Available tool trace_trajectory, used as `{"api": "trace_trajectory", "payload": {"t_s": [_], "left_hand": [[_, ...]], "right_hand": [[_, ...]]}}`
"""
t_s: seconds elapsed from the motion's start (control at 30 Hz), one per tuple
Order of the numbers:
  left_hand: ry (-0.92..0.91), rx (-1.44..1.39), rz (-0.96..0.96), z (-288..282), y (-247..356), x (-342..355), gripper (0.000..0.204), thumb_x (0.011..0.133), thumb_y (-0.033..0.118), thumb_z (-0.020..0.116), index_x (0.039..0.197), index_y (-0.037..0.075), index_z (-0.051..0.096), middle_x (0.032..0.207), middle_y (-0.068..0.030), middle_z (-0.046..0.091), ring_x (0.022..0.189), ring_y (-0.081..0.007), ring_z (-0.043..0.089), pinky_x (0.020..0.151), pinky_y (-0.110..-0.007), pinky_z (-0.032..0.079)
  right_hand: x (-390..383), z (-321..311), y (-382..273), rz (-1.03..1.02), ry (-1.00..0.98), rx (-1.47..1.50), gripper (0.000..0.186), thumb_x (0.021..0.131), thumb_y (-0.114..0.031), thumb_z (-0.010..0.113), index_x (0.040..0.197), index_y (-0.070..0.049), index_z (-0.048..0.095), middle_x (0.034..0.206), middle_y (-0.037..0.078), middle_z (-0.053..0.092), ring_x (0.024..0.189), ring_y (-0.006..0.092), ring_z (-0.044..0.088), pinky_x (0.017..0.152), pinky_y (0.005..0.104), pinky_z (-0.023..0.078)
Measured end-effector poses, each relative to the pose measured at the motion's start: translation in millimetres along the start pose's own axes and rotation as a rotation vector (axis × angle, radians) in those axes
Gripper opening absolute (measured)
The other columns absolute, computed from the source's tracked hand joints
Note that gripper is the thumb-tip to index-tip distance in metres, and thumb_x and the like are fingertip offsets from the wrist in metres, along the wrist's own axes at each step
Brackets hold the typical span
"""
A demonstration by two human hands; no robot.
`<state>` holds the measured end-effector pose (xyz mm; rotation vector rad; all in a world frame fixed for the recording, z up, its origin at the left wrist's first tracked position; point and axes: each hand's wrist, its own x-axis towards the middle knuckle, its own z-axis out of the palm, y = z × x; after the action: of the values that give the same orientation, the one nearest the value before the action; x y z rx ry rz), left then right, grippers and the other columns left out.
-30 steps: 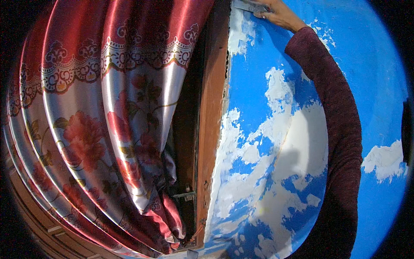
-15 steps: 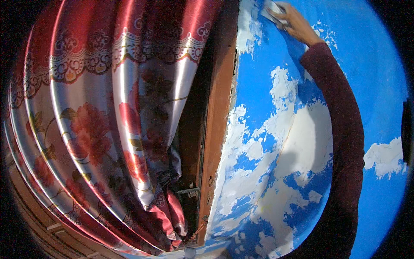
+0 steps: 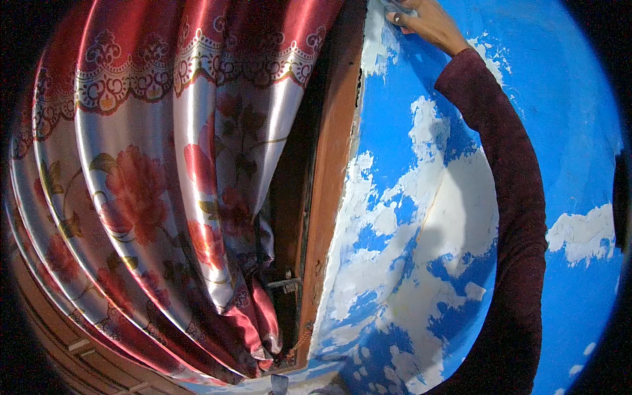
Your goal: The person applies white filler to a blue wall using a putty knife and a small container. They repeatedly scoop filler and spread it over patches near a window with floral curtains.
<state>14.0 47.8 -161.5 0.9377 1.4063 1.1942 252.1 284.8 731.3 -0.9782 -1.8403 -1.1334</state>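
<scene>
My right hand [image 3: 431, 25] is raised to the top of the view, closed around a pale flat piece [image 3: 403, 8] whose kind I cannot make out. A bit of red shows under the fingers. The hand is against or very near the blue wall [image 3: 566, 125], beside a rough white patch [image 3: 376, 49] along the brown wooden frame [image 3: 329, 151]. Larger white patches [image 3: 467, 197] of bare or filled surface spread below it. My right arm, in a dark maroon sleeve [image 3: 517, 197], curves up from the lower edge. My left hand is out of view.
A shiny red and silver flowered curtain [image 3: 138, 197] hangs in folds on the left, gathered at its lower end. Between it and the frame is a dark gap with a metal bolt [image 3: 284, 284]. Brown panelled wood [image 3: 85, 349] shows at lower left.
My right hand has moved left and slightly up along the wall, closer to the wooden frame, with the pale piece still in it. The sleeve has shifted left with it.
</scene>
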Motion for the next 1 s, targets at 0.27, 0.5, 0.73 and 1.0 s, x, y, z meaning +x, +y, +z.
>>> {"api": "trace_trajectory", "payload": {"t_s": [0.27, 0.5, 0.73, 1.0], "left_hand": [[0.001, -0.030, -0.014, -5.4, 10.9, -8.8, 0.024, 0.098, 0.023, 0.048, 0.114, 0.006, 0.052, 0.079, -0.0082, 0.064, 0.061, -0.0158, 0.056, 0.053, -0.031, 0.045], [-0.020, -0.075, -0.008, -1.4, 21.0, -10.9, 0.022, 0.098, 0.024, 0.048, 0.107, 0.006, 0.054, 0.077, -0.0084, 0.063, 0.060, -0.0162, 0.055, 0.051, -0.031, 0.044], [-0.021, -0.031, 0.035, -13.1, 22.1, -24.1, 0.024, 0.099, 0.025, 0.046, 0.107, 0.005, 0.056, 0.077, -0.0081, 0.064, 0.064, -0.0185, 0.058, 0.054, -0.033, 0.046], [0.018, -0.067, -0.071, -4.6, 35.2, -30.4, 0.026, 0.098, 0.025, 0.050, 0.112, 0.004, 0.057, 0.077, -0.0066, 0.064, 0.065, -0.0154, 0.058, 0.056, -0.031, 0.046]], "right_hand": [[-23.4, 11.5, -2.8, -0.125, 0.070, -0.079, 0.038, 0.075, -0.041, 0.058, 0.079, -0.005, 0.070, 0.064, 0.020, 0.063, 0.060, 0.0345, 0.063, 0.059, 0.0432, 0.049], [-56.9, 42.2, 17.5, -0.185, 0.080, -0.344, 0.050, 0.088, -0.052, 0.056, 0.135, -0.035, 0.052, 0.121, 0.015, 0.053, 0.109, 0.0318, 0.052, 0.093, 0.0403, 0.045], [-98.5, 43.0, 0.8, -0.239, 0.063, -0.090, 0.052, 0.084, -0.053, 0.060, 0.131, -0.032, 0.057, 0.111, 0.017, 0.054, 0.106, 0.0345, 0.053, 0.086, 0.0449, 0.048], [-15.5, 1.8, -0.1, 0.088, -0.092, 0.029, 0.047, 0.079, -0.048, 0.057, 0.103, -0.009, 0.070, 0.083, 0.027, 0.057, 0.078, 0.0400, 0.059, 0.073, 0.0463, 0.048]]}}
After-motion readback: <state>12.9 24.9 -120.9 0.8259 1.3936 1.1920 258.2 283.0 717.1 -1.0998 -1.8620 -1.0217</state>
